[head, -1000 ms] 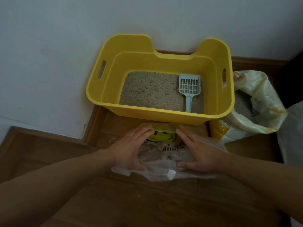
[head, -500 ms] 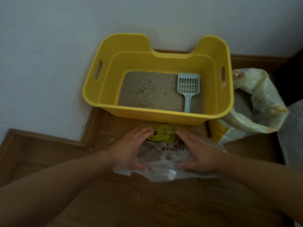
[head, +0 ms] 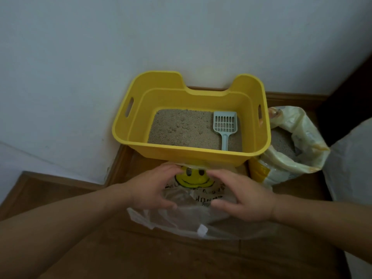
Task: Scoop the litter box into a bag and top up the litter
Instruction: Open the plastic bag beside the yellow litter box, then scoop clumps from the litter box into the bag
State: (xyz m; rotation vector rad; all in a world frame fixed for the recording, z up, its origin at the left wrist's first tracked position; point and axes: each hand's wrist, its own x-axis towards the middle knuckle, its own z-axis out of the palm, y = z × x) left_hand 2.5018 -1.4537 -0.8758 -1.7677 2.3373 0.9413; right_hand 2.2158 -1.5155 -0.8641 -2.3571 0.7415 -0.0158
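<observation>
Fingers (head: 167, 171) of left hand (head: 149, 189) and right hand (head: 248, 198) — curled — grip the plastic bag (head: 193, 222).

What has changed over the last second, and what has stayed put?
The left hand and right hand have curled their fingers tighter on the clear plastic bag, baring more of its smiley print. Nothing was let go. The yellow litter box, the blue scoop on its litter and the open litter sack stayed put.
</observation>
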